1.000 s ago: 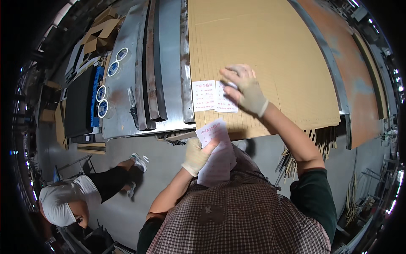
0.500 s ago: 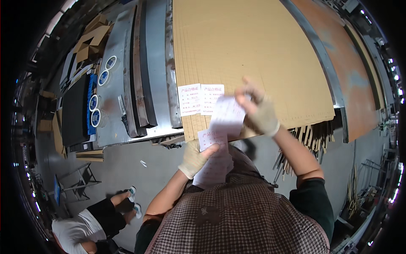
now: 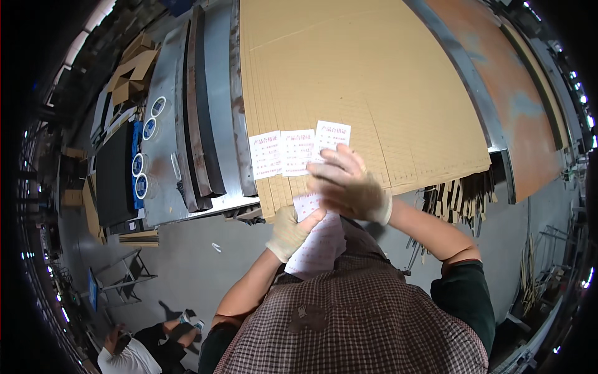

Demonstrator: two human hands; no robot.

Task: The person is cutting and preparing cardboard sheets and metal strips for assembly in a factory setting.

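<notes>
My left hand, in a pale glove with bare fingertips, is closed on a stack of white paper labels with red print, thumb on top, in front of my checked apron. My right hand, gloved the same way and partly blurred, passes over the upper end of the stack, its fingers stretched out. Its fingertips cover the lower part of a white label on the cardboard sheets. Two more labels, a middle one and a left one, lie beside it along the near edge.
Dark metal bars run along the left of the cardboard, with tape rolls beyond them. A rusty plate lies to the right. Thin strips hang under the near right corner. Another person is at the lower left.
The label that was in my right hand now lies on the cardboard, right of the other two. My right hand has come back toward the stack. The other person has shifted lower.
</notes>
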